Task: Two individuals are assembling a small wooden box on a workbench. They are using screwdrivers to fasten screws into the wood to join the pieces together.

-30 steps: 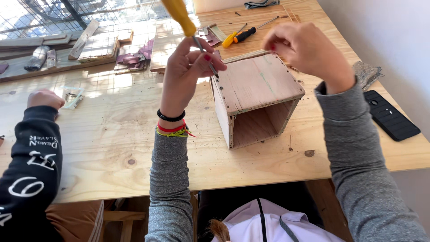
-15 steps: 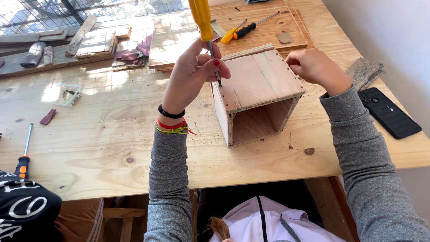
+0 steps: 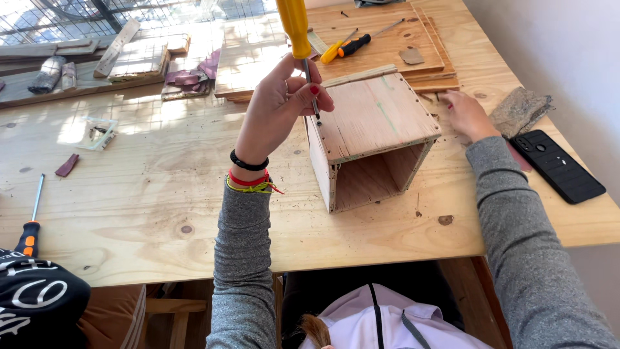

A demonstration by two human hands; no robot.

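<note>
I am steadying the yellow-handled screwdriver (image 3: 298, 45), left hand (image 3: 281, 106) fingers pinching its shaft, on the wooden box (image 3: 371, 132) top edge, while my right hand (image 3: 466, 115) is resting open and empty on the table (image 3: 161, 194) beside it; pressing straight down looks needed next.

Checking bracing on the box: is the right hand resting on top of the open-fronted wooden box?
No, the right hand lies on the plywood table beside the open-fronted wooden box, not on its top.

Big pale plywood counter (image 3: 148, 213) with an open-fronted wooden box (image 3: 374, 139) sitting on it, black phone (image 3: 557, 166) and grey rough stone (image 3: 520, 111) off to the side, stacked flat wooden boards (image 3: 381, 48) further back, orange-handled screwdriver (image 3: 29, 226) near the front edge
</note>
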